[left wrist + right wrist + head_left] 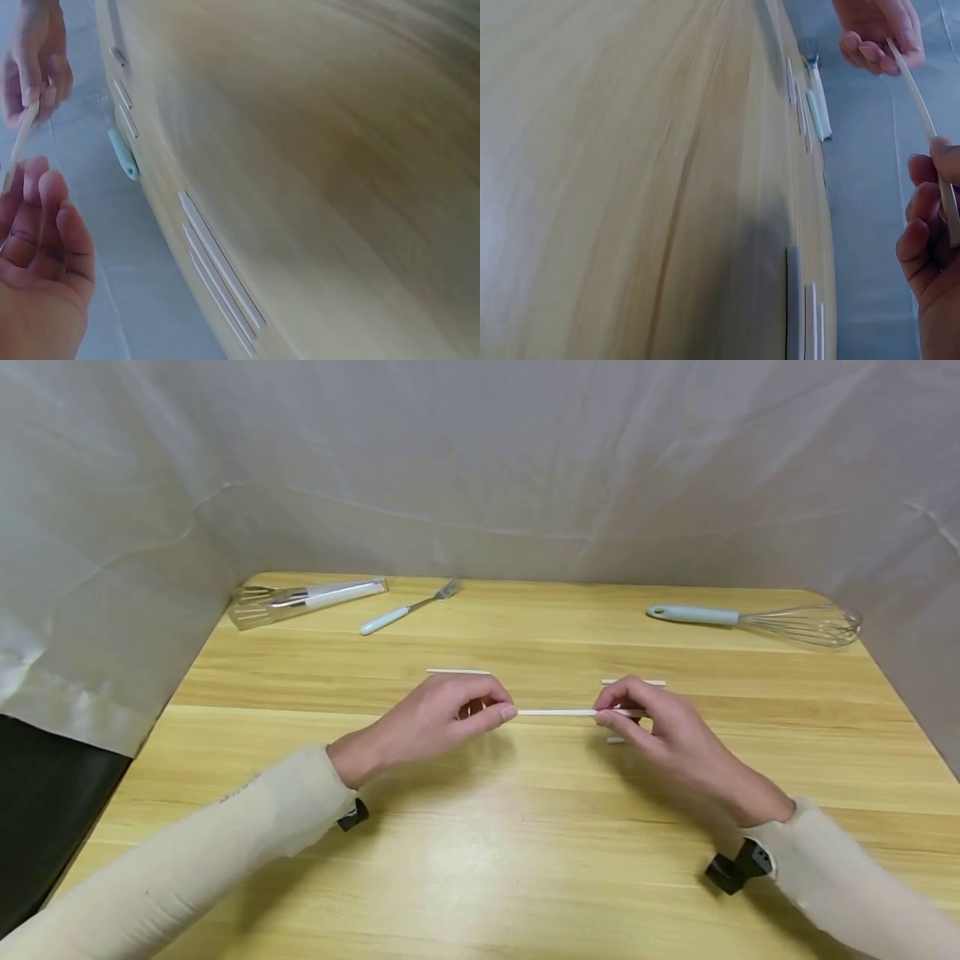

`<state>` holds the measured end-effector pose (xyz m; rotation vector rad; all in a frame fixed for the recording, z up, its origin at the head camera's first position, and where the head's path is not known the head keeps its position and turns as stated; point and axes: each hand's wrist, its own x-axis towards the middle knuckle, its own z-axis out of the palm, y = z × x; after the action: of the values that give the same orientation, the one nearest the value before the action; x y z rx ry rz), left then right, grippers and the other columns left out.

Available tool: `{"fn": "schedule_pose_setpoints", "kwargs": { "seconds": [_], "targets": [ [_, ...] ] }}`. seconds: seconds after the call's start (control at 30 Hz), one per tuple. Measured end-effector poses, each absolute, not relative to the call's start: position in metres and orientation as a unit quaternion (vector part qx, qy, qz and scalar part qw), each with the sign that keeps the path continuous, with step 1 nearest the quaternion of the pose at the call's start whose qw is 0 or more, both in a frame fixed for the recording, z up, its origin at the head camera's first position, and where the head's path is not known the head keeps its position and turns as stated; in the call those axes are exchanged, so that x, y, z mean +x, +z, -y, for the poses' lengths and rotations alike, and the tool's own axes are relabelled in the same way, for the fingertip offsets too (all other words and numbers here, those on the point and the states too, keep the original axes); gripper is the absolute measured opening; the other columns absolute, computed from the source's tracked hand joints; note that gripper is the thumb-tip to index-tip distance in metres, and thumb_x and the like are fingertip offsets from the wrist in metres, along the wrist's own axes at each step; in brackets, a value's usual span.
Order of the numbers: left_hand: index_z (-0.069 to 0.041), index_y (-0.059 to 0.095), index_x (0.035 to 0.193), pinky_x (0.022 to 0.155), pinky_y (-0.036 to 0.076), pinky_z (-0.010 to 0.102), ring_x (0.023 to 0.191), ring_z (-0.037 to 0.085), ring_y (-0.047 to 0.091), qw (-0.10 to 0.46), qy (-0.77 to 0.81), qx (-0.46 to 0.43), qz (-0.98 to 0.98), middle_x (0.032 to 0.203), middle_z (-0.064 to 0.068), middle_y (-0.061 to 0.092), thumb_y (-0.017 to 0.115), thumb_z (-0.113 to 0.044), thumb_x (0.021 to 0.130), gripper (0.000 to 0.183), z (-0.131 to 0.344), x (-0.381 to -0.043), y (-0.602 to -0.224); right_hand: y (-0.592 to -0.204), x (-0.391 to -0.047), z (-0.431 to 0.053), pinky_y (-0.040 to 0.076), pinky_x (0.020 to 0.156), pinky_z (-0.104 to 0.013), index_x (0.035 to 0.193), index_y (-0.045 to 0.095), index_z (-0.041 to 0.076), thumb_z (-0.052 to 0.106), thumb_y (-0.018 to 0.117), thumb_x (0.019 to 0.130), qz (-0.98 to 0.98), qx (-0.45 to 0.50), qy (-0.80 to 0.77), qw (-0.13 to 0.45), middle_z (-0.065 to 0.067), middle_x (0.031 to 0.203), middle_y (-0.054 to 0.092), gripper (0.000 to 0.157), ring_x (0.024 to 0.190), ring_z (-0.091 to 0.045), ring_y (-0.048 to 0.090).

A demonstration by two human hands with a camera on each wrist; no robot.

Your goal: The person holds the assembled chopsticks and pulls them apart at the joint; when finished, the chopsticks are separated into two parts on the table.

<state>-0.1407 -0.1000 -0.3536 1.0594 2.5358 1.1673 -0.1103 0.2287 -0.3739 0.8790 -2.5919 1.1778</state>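
A thin white stick is stretched level between both hands above the wooden table. My left hand pinches its left end between thumb and fingertips. Further along, my right hand pinches the stick between thumb and index finger, and its right end pokes out past the fingers. Similar white sticks lie on the table behind and below the hands: one stick beyond the left hand, another stick beyond the right. Several parallel sticks show in the left wrist view, partly hidden by the hands in the head view.
Along the back edge lie a packaged slotted utensil, a fork with a pale blue handle, and a whisk. Grey cloth hangs around the back and sides of the table.
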Motion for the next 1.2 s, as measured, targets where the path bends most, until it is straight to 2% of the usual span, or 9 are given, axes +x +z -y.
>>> {"fn": "schedule_pose_setpoints", "kwargs": {
  "seconds": [0.17,0.4,0.6,0.87,1.07,1.2],
  "targets": [
    [-0.017,0.078,0.112,0.07,0.049,0.026,0.075,0.009,0.057,0.072,0.39,0.354,-0.847,0.091,-0.004,0.073,0.066,-0.031,0.111,0.018,0.095,-0.138,-0.354,-0.372,-0.111,-0.214,0.052,0.076,-0.015,0.108,0.071,0.011,-0.004,0.076,0.098,0.861,0.297,0.404,0.078,0.005,0.099,0.074,0.019,0.085,-0.005,0.064],
    [-0.018,0.077,0.114,0.063,0.041,0.026,0.066,0.008,0.047,0.065,0.394,0.335,-0.854,0.076,-0.009,0.06,0.065,-0.031,0.112,0.017,0.096,-0.137,-0.356,-0.37,-0.114,-0.198,0.053,0.076,-0.016,0.108,0.072,0.012,-0.003,0.077,0.099,0.848,0.299,0.431,0.08,0.003,0.101,0.074,0.018,0.086,-0.008,0.064],
    [-0.022,0.074,0.115,0.063,0.041,0.027,0.065,0.007,0.046,0.06,0.391,0.336,-0.855,0.075,-0.009,0.056,0.064,-0.032,0.112,0.014,0.096,-0.135,-0.357,-0.37,-0.115,-0.188,0.053,0.071,-0.018,0.108,0.073,0.011,-0.004,0.077,0.098,0.835,0.307,0.449,0.081,0.001,0.101,0.075,0.019,0.081,-0.013,0.065],
    [-0.02,0.072,0.113,0.061,0.041,0.025,0.066,0.007,0.046,-0.006,0.357,0.362,-0.861,0.08,-0.01,0.056,0.066,-0.028,0.111,0.009,0.095,-0.13,-0.361,-0.37,-0.119,-0.176,0.046,0.062,-0.02,0.106,0.075,0.012,0.003,0.077,0.101,0.835,0.304,0.454,0.065,-0.003,0.088,0.076,0.01,0.07,-0.009,0.056],
    [-0.02,0.073,0.112,0.063,0.043,0.025,0.068,0.007,0.049,-0.026,0.351,0.365,-0.862,0.079,-0.01,0.056,0.068,-0.028,0.11,0.009,0.096,-0.13,-0.36,-0.369,-0.119,-0.173,0.044,0.061,-0.022,0.104,0.074,0.013,0.002,0.078,0.1,0.836,0.304,0.452,0.069,0.002,0.085,0.073,0.012,0.068,-0.013,0.054],
    [-0.02,0.073,0.111,0.061,0.044,0.025,0.067,0.006,0.049,-0.022,0.348,0.362,-0.865,0.08,-0.011,0.058,0.069,-0.028,0.11,0.009,0.097,-0.129,-0.361,-0.37,-0.119,-0.173,0.044,0.061,-0.022,0.103,0.073,0.014,0.001,0.08,0.098,0.833,0.308,0.453,0.072,0.006,0.085,0.069,0.015,0.068,-0.01,0.052]
  ]
}}
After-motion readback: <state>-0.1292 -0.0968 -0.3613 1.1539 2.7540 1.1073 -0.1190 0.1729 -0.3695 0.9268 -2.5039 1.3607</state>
